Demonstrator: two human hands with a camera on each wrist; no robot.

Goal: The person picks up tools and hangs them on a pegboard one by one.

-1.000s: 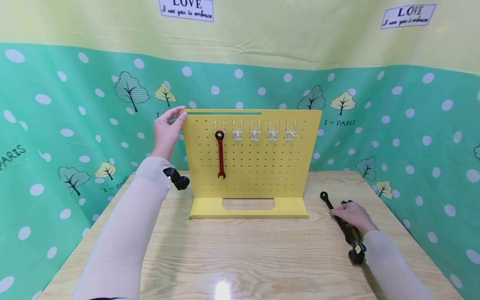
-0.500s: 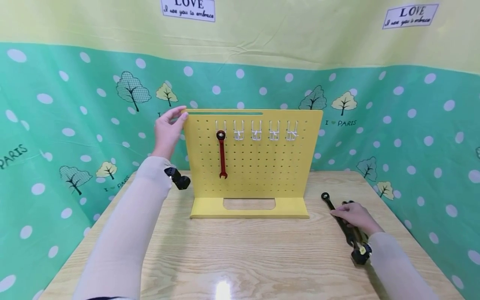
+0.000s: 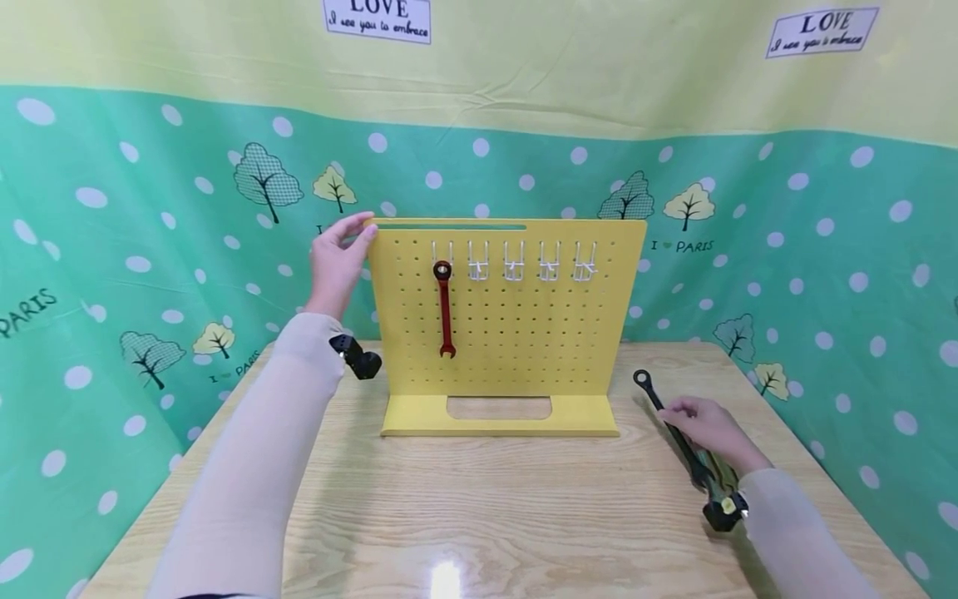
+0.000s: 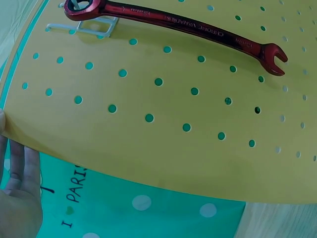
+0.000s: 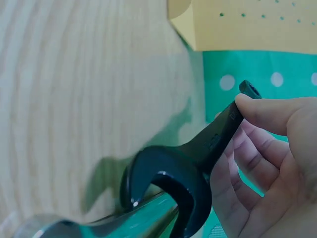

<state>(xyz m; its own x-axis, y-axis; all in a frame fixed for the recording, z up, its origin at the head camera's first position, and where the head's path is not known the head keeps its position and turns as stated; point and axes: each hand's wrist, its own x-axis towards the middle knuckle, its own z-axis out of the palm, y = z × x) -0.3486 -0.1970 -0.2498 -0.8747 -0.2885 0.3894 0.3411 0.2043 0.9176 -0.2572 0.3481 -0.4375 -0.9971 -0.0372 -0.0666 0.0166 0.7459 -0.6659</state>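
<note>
My left hand pinches the top left corner of a yellow pegboard between thumb and fingers. On the pegboard's leftmost hook hangs a red combination wrench, ring end up; the left wrist view shows this red wrench close. At the right of the table, my right hand pinches a black combination wrench by its shank. Its ring end is raised off the table, and the right wrist view shows the open jaw end of the black wrench nearest the camera. Further shiny wrenches lie beneath it, partly hidden.
Several white wire hooks line the upper pegboard, right of the red wrench. The board's foot stands on a wooden table. A green and yellow patterned curtain encloses the table at the back and sides.
My right hand has lifted the black wrench's ring end slightly off the table. The left hand keeps its hold on the pegboard corner, and the red wrench hangs as before.
</note>
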